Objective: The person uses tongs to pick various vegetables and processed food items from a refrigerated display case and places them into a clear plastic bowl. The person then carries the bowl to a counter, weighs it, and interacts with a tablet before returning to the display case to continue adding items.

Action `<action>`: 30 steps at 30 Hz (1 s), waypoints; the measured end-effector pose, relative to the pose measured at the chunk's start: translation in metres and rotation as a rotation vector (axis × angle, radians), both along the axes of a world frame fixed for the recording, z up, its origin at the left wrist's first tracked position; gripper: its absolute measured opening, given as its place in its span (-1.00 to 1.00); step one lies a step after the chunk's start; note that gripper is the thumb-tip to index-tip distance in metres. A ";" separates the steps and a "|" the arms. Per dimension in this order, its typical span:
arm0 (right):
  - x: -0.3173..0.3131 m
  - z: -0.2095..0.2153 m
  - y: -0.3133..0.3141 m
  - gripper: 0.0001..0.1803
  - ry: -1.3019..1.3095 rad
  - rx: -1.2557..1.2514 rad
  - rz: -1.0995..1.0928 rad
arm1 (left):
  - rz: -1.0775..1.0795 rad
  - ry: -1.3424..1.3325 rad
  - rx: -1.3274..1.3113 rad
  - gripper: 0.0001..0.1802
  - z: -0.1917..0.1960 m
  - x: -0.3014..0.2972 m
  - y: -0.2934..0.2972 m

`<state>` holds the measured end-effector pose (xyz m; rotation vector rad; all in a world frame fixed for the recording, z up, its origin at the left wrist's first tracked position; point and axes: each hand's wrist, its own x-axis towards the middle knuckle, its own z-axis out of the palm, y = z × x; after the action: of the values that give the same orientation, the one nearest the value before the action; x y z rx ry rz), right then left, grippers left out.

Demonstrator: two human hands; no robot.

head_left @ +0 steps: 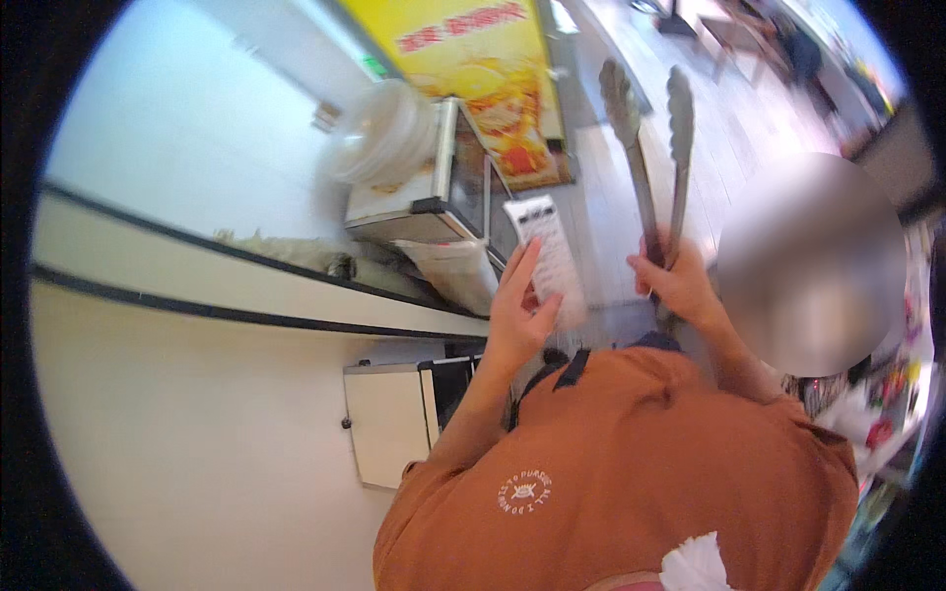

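Head view: right hand [680, 286] holds tongs [650, 148] pointing up.

The picture is bright, like daytime. The light looks strongest on the pale wall [197, 118] at the upper left, which is almost washed out to white-blue. The round lens bends everything. The long counter edge [246, 295] curves like a bow, and the corners of the picture are black. Most things look soft and a bit fuzzy. The tongs [650, 128] are smeared at their tips, and the floor [729, 118] far away is blurry with faint shine. The orange shirt [631, 463] is the clearest part. Under the counter there is a soft grey shadow. One round patch at the right is blurred out.
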<state>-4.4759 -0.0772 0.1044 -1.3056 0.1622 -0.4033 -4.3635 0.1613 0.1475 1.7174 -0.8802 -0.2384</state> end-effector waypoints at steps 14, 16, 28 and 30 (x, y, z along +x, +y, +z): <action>0.357 0.034 -0.018 -0.62 -0.042 -0.582 0.146 | 0.609 0.037 -0.248 -0.17 -0.069 -0.057 0.050; 0.386 0.040 -0.006 -0.56 0.035 -0.695 0.163 | 0.672 0.114 -0.292 -0.17 -0.070 -0.064 0.048; 0.398 0.062 0.048 -0.68 -0.272 -0.881 0.020 | 0.883 0.084 -0.174 -0.16 -0.063 -0.085 0.015; 0.385 0.083 0.047 -0.72 -0.307 -0.739 0.019 | 0.886 0.095 -0.173 -0.15 -0.059 -0.088 0.012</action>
<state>-4.0907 -0.0306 0.1870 -1.9425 -0.2870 -0.6775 -4.4512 0.1729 0.0884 1.7512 -0.0147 0.3387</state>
